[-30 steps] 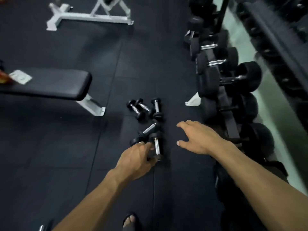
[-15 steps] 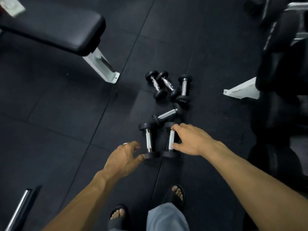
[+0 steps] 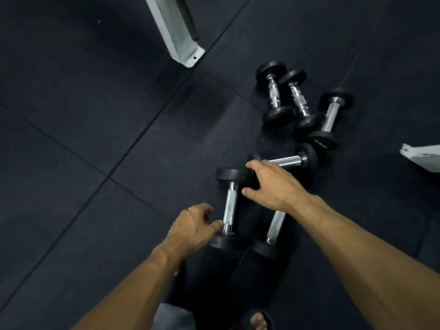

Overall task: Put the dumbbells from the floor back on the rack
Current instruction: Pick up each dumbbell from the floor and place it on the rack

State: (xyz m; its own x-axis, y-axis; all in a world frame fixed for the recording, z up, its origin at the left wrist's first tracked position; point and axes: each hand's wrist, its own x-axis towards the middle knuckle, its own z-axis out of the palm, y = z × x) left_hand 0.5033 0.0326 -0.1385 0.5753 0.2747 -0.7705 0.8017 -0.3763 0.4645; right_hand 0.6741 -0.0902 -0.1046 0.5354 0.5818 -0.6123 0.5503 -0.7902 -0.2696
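On the black rubber floor (image 3: 95, 163), six small dumbbells lie in a loose cluster. Farthest from the person, three dumbbells (image 3: 297, 101) sit side by side with their heads touching or overlapping. Just nearer, a fourth dumbbell (image 3: 289, 160) lies crosswise, its chrome handle running left to right; it crowds the far end of the two nearest ones. Those two lie roughly parallel, pointing away from the person: the left dumbbell (image 3: 230, 207) with its whole handle showing, and the right dumbbell (image 3: 276, 223) partly hidden under the wrist. A white bench foot (image 3: 177, 34) stands at the upper left, well apart from the cluster, and another white metal foot (image 3: 421, 158) shows at the right edge. A sandalled foot (image 3: 258, 320) shows at the bottom.

The left hand (image 3: 192, 226) reaches in from below, fingers curled, its thumb tip touching the near end of the left dumbbell's handle just above the lower head; it has not closed around the bar. The right hand (image 3: 273, 184) is extended, palm down, fingers spread and bent over the far head of the right dumbbell, beside the crosswise one; it is open, and whether it touches the weight cannot be told. Both forearms stretch forward, the right one crossing over the right dumbbell's handle.
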